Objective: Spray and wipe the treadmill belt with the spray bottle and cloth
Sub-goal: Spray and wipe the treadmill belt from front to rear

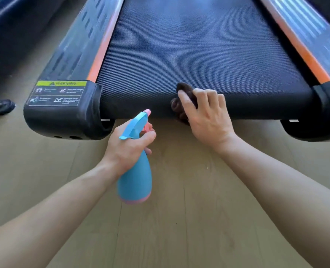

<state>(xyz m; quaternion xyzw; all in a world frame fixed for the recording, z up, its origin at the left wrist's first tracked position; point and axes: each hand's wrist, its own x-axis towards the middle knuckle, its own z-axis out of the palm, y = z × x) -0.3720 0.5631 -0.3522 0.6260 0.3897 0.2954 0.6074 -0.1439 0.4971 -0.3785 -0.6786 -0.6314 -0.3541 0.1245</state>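
Note:
The black textured treadmill belt fills the upper middle of the head view and curves down at its near end. My right hand grips a bunched dark brown cloth against that rear edge of the belt, a little right of centre. My left hand holds a blue spray bottle with a pink base and pink nozzle by its neck, fingers curled at the trigger. The bottle hangs above the floor just short of the belt's end, its nozzle pointing up toward the belt.
Orange-trimmed side rails flank the belt, and a yellow warning label sits on the left rear corner. Light wooden floor lies under my arms. Dark equipment stands at the far left.

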